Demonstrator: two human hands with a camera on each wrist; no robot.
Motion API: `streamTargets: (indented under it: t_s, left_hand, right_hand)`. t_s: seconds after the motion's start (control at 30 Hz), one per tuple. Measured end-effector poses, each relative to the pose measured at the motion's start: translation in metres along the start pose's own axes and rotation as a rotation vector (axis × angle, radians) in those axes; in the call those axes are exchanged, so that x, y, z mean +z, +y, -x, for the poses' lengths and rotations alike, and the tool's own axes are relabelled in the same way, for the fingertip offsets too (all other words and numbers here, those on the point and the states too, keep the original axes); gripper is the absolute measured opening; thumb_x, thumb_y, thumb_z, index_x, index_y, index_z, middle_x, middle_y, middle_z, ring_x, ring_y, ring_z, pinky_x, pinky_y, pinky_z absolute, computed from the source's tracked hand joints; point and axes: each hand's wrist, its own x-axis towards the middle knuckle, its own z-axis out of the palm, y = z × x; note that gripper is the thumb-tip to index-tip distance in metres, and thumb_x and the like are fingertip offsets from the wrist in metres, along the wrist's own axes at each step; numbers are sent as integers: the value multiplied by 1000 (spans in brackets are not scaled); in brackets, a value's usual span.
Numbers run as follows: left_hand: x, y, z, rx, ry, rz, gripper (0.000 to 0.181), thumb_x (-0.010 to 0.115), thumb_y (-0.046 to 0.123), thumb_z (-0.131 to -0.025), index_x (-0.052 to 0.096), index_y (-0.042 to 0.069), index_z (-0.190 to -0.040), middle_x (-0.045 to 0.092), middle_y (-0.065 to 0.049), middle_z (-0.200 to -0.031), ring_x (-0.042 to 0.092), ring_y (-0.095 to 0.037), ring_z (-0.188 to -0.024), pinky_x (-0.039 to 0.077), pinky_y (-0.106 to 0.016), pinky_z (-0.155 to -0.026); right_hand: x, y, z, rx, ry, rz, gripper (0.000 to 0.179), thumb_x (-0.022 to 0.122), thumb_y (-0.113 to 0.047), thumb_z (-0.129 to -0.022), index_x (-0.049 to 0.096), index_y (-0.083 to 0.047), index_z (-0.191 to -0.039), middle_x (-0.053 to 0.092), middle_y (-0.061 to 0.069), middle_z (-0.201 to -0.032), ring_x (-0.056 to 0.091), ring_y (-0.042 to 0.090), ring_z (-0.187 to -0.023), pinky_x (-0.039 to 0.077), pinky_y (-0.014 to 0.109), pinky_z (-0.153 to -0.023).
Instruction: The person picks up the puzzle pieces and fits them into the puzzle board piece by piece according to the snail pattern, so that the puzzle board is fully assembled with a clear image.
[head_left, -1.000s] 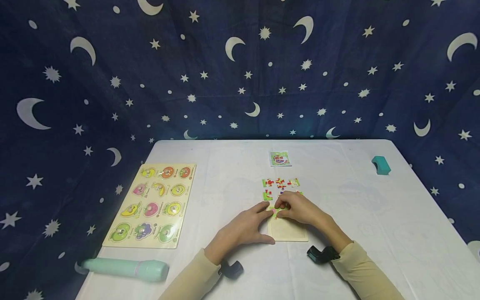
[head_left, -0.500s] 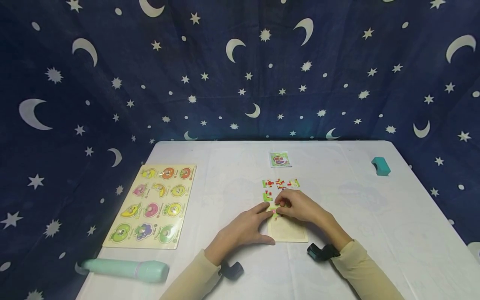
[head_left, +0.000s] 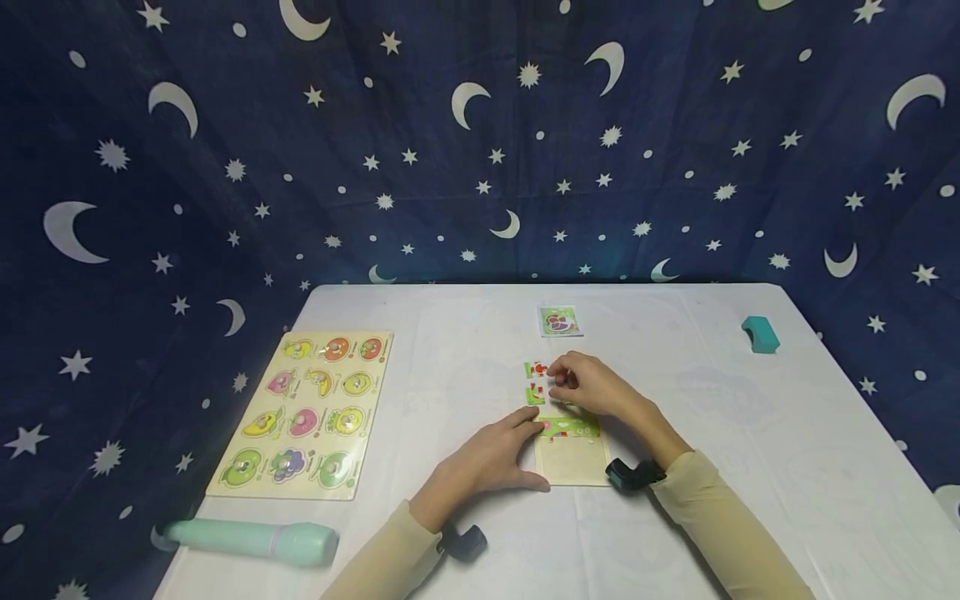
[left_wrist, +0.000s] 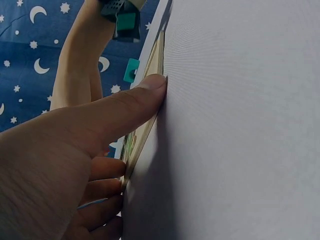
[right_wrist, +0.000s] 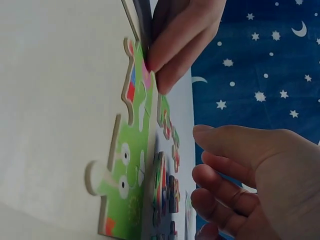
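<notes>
Left hand (head_left: 487, 457): fingers spread, touching wooden tray (head_left: 573, 465), near centre of table (head_left: 450, 350); green puzzle strip (head_left: 573, 427) along tray's far side. Right hand (head_left: 596, 388): fingers bent, thumb apart, near loose pieces (head_left: 535, 395). Fruit board (head_left: 336, 400), left: captions illegible.

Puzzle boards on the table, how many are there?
2: the fruit board on the left side, and the small board near the middle, with the left hand at its edge. No others show.
</notes>
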Motion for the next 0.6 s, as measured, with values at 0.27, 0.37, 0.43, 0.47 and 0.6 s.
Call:
streamTargets:
  t_s: [0.27,0.37,0.43,0.47,0.6]
  left_hand:
    - [1,-1,0,3,1,-16,88,77,64,-76,53,16,-145,43,-4,-157,52,-20,-138,46,-30,-110]
    - [1,-1,0,6,-3,-17,88,76,64,-77,52,16,-146,43,-5,-157,51,-21,-138,46,-31,-110]
    - [1,-1,0,9,-3,-16,88,76,64,-77,52,16,-146,43,-6,-157,51,-21,-139,47,-31,-110]
    - [1,-1,0,9,-2,-14,88,76,64,-77,52,15,-146,43,-6,-157,51,-21,-139,47,-31,-110]
    - [1,-2,0,9,1,-13,88,77,64,-77,52,15,-146,43,-6,-157,51,-21,-139,47,-31,-110]
  right_hand:
    - [1,5,-19,40,0,8,31,75,-20,-88,68,-4,-114,63,5,-95,55,14,-83,48,30,-75]
    - [0,4,-25,67,-12,14,33,74,-21,-89,68,-5,-118,64,6,-100,57,16,-86,50,33,-79]
    - [0,3,-29,78,-22,22,35,74,-21,-90,68,-4,-120,65,8,-103,58,18,-88,51,37,-81]
    - [1,3,-31,80,-26,28,35,74,-22,-90,68,-4,-120,65,9,-104,59,19,-90,52,38,-82]
    - [3,2,-38,76,-39,52,37,75,-23,-90,69,-4,-121,66,12,-110,61,22,-94,52,43,-87]
